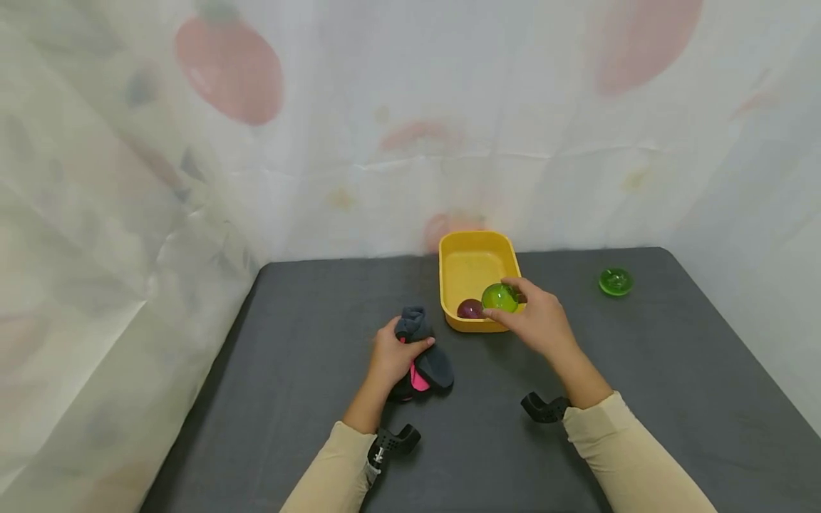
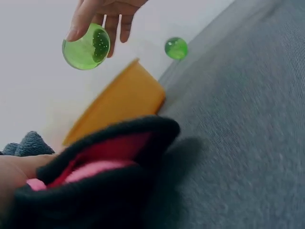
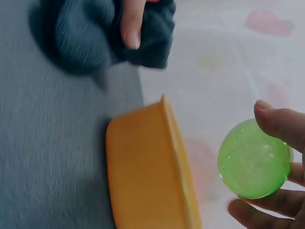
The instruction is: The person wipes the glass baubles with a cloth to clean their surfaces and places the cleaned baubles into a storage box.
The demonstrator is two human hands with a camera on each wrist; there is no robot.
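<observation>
Two hands busy here. Our right grip (image 1: 535, 320) pinches the green ball (image 1: 499, 297) between thumb and fingertips, right over the near edge of the yellow tub (image 1: 452, 253), with a purple ball (image 1: 470, 308) sitting inside just left of it. We'd lower it past the rim before loosening, so it doesn't bounce out. Our left grip (image 1: 393, 356) is curled round the dark socks (image 1: 430, 363) on the counter (image 1: 673, 370). Another green ball (image 1: 616, 281) lies well off to the right.

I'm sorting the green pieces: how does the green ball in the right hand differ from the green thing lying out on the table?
The green ball is round and whole, held in the right hand over the yellow tub; the green piece looks flatter, more like a shallow cup, and lies untouched on the grey table, apart from the tub. Both are translucent green.
</observation>
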